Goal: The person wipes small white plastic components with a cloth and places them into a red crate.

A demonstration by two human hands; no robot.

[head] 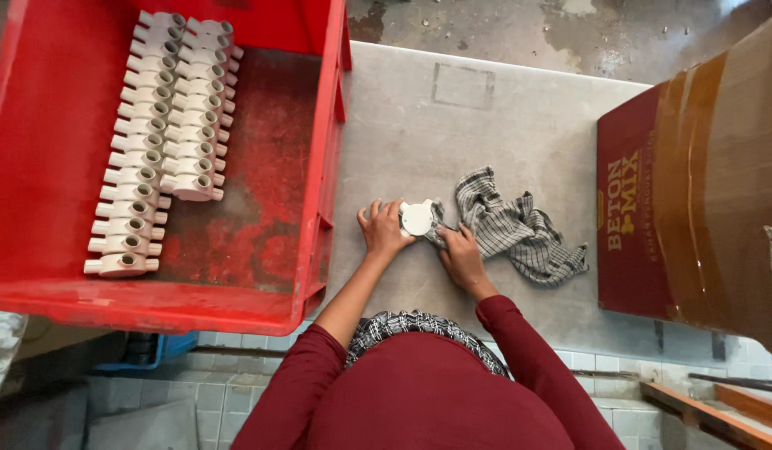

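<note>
Closest to the camera it's just the dark red sleeves reaching out over the grey worktop (486, 125), and both hands are working on one little piece in the middle. The left hand (381, 229) is lying on the table with its fingers loosely spread, fingertips touching the edge of a white round plastic fitting (417, 218), looks like it's bracing it so it isn't sliding around. The right hand (462, 254) is curling its fingers together around a bunched end of the checked cloth (519, 229), pressing that against the fitting's other side, while the rest of the cloth is trailing off to the right. Over on the left, a red plastic crate (261, 208) is holding two neat rows of pale tee-shaped fittings (161, 133), lined up tight, probably so they're staying sorted. A big brown cardboard box (694, 192) is sitting on the right edge, well apart from the hands.
</note>
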